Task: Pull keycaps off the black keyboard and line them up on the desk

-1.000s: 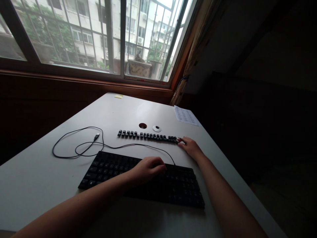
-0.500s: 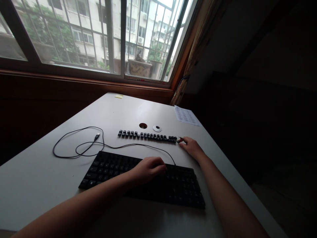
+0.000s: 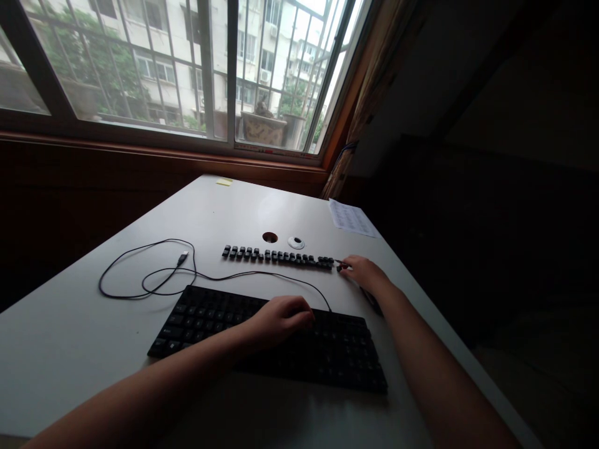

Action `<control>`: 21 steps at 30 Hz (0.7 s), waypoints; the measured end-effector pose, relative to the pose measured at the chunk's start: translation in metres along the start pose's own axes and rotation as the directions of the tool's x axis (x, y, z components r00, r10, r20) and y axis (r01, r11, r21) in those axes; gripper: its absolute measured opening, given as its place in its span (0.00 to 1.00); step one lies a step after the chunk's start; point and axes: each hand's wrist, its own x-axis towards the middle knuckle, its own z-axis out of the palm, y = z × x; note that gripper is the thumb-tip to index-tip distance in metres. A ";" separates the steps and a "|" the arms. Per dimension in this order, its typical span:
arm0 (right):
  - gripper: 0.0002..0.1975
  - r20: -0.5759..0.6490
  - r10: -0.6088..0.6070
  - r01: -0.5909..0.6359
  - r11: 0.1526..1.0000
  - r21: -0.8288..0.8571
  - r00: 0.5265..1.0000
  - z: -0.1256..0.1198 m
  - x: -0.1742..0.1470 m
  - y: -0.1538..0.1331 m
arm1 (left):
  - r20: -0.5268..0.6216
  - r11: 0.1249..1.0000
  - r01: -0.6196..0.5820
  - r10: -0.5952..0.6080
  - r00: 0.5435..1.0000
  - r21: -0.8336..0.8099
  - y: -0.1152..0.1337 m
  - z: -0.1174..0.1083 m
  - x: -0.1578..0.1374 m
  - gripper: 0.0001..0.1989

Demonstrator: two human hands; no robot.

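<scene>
A black keyboard [image 3: 341, 349] lies at an angle on the white desk. My left hand [image 3: 283, 318] rests on its upper middle, fingers curled down against it and fingertips hidden. Beyond the keyboard runs a double row of loose black keycaps [image 3: 281, 256]. At the right end of that row, my right hand [image 3: 365, 273] has its thumb and fingers closed at a small dark keycap [image 3: 339, 269]. Under the right palm and wrist shows part of a slender dark object [image 3: 372, 303]; its kind cannot be made out.
The keyboard's black cable [image 3: 159, 294] loops on the left, ending in a USB plug [image 3: 183, 257]. Past the keycaps are a round desk hole [image 3: 270, 237] and a white ring-shaped cover [image 3: 296, 242]. A printed sheet [image 3: 352, 218] and a yellow note [image 3: 224, 182] lie farther back.
My right hand has shifted slightly right and turned, so a dark keycap shows at its fingertips and a dark object appears beneath its wrist. My left hand stays on the keyboard.
</scene>
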 end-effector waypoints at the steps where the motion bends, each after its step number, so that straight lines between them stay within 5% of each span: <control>1: 0.08 0.010 -0.001 0.001 1.000 -0.014 1.000 0.000 0.001 -0.001 | 0.001 1.000 0.002 -0.002 1.000 -0.002 0.000 0.000 0.000 0.12; 21: 0.10 0.005 -0.038 0.038 0.997 -0.060 0.999 -0.001 0.003 -0.014 | -0.002 1.000 0.014 -0.014 1.000 0.002 0.006 0.000 0.000 0.11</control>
